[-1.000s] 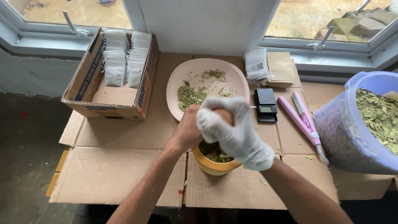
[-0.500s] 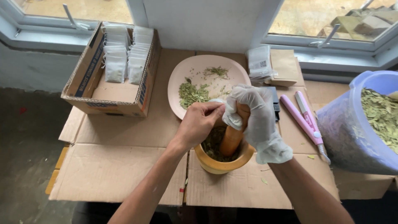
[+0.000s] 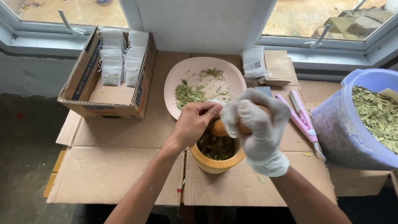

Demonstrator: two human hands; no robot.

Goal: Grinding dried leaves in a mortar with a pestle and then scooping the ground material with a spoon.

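Note:
A yellow mortar (image 3: pixel 215 164) holding crushed green leaves stands on flattened cardboard (image 3: pixel 112 176). My right hand (image 3: pixel 257 128), in a white glove, is closed around a wooden pestle (image 3: pixel 218 128) that leans into the mortar. My bare left hand (image 3: pixel 195 122) rests at the mortar's far left rim, fingertips touching the pestle's shaft. Just behind lies a pale pink plate (image 3: pixel 176 81) with a small heap of green leaf bits.
A cardboard box (image 3: pixel 107 97) with rows of white sachets sits at the back left. A blue tub (image 3: pixel 340 132) full of dried leaves stands at the right, next to a pink handheld tool (image 3: pixel 300 118). Packets (image 3: pixel 253 64) lie by the window sill.
Both hands were clasped together over the mortar. Now they have separated: the gloved right hand has tilted the pestle to the right and the left hand sits at the rim.

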